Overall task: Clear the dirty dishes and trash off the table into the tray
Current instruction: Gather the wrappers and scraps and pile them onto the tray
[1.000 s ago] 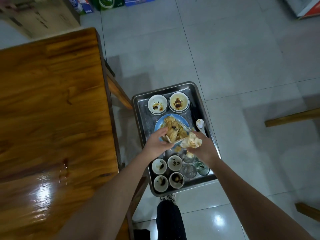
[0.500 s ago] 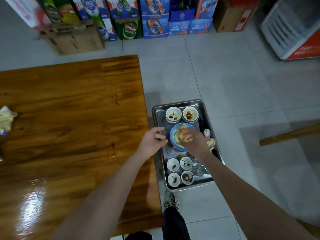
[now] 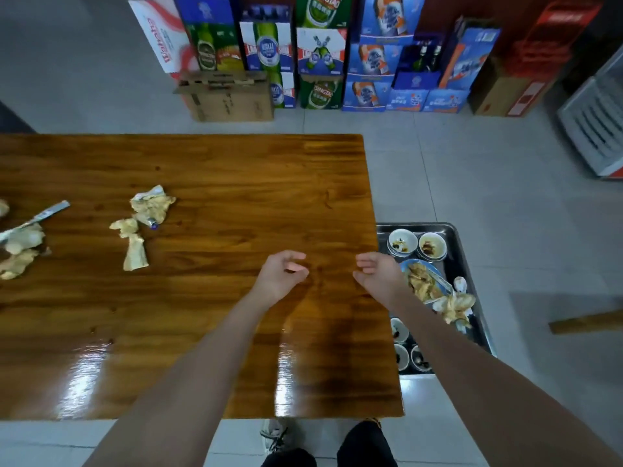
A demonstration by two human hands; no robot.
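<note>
My left hand [image 3: 281,274] and my right hand [image 3: 377,273] hover over the right part of the wooden table [image 3: 209,170], both with loosely curled fingers and holding nothing. The metal tray [image 3: 467,251] sits low at the table's right edge. It holds small dirty bowls [image 3: 402,242], a blue plate of scraps [image 3: 423,278], a white spoon [image 3: 460,283] and a crumpled napkin [image 3: 455,306]. Crumpled napkins [image 3: 148,210] lie on the table's left part, with more napkins [image 3: 20,247] and a chopstick wrapper [image 3: 43,215] at the far left edge.
Stacked beer cartons [image 3: 320,52] and a brown cardboard box [image 3: 229,96] stand on the floor beyond the table. A white appliance [image 3: 596,129] is at the far right. A wooden bench end [image 3: 586,323] shows right of the tray. My shoes [image 3: 274,436] are below the table edge.
Both hands left the tray and moved left over the table; the right hand let go of the napkin, which now lies in the tray. The view swung left and up.
</note>
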